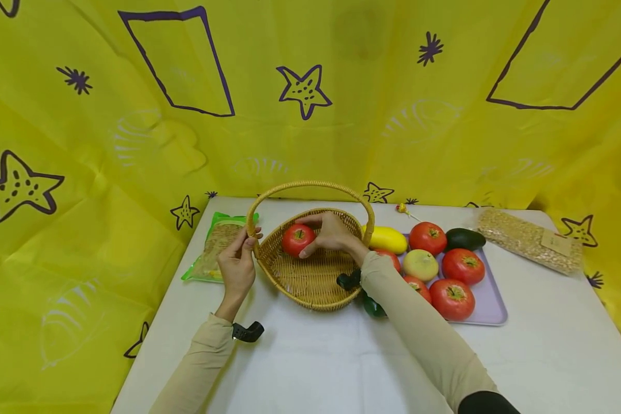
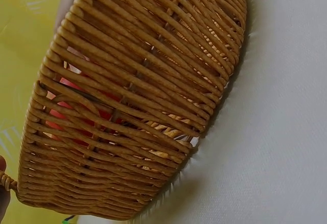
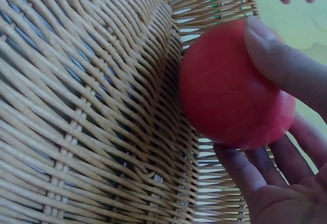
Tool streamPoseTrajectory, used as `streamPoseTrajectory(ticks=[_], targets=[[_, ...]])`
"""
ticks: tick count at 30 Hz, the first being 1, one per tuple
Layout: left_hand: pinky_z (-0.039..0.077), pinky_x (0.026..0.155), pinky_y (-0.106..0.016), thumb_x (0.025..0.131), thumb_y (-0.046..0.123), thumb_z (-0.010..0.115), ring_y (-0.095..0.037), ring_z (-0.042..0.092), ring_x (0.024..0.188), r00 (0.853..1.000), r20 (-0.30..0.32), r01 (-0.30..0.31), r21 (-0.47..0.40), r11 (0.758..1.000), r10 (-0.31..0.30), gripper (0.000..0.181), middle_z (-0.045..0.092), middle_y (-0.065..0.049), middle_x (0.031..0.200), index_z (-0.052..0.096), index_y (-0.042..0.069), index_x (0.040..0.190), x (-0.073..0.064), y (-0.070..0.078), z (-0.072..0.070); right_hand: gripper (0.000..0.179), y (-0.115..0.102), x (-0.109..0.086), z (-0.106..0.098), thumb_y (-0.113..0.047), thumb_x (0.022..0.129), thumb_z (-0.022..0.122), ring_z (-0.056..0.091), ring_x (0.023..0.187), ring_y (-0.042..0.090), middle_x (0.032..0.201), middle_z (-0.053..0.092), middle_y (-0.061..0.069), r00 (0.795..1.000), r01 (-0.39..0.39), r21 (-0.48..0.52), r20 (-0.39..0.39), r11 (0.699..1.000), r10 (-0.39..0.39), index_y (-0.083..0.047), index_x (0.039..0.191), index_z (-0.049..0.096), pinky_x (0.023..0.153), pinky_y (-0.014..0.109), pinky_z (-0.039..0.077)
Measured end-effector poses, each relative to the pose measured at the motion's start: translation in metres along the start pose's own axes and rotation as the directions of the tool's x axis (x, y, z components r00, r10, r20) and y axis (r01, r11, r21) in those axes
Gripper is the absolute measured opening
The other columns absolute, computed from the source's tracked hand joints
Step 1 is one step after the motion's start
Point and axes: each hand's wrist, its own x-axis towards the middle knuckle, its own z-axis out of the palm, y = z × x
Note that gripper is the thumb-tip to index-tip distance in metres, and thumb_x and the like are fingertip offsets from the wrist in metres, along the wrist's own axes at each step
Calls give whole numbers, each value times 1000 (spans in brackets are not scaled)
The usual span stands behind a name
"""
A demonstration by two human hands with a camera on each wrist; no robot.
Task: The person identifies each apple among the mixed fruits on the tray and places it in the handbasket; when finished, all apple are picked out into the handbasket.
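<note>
- Yellow cloth (image 1: 259, 57) hangs beyond the right hand (image 1: 331, 231); white bench (image 1: 300, 368) lies beneath.
- Basket (image 1: 310, 282), under that hand: likely light, stiff; left hand (image 1: 236, 270) pinches the handle (image 1: 310, 183), a sound hold.
- Tomato (image 1: 295, 240), gripped by right hand inside the basket: probably slick, bruisable; cradle its sides.

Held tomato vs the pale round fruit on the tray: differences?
Color: the held tomato is red; the pale fruit is pale yellow.
Contact: the right hand grips the held tomato; no hand touches the pale fruit.
Place: held tomato inside the basket; pale fruit on the tray.
Shared: both roundish.
</note>
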Motion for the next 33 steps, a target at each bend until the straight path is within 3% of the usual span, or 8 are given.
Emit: streamPoseTrajectory(ticks=[7,14,33], targets=[[59,99,-21,103,-9,59,-19,78,105,1000,4,-11,10,1000,11,34,72,-38,115,67,-9,136,1,0,0,82,2,4,0,-7,59,104,56,140,32,144,69,8,1000,-28,50,1,998,28,-16,136,75,122,49,43],[60,99,-22,104,-8,60,-26,78,105,1000,10,-7,19,1000,7,34,73,-37,116,67,-9,137,0,-2,-2,86,5,7,1,-3,56,105,52,143,35,148,65,13,999,-38,35,4,999,38,-17,136,75,122,50,44],[60,99,-22,103,-11,58,-16,77,104,1000,4,-27,11,1000,27,35,72,-39,114,66,-10,136,-2,-3,0,89,4,5,7,-3,58,104,54,139,37,148,63,15,999,-20,-13,31,1000,21,-13,140,70,118,50,48]])
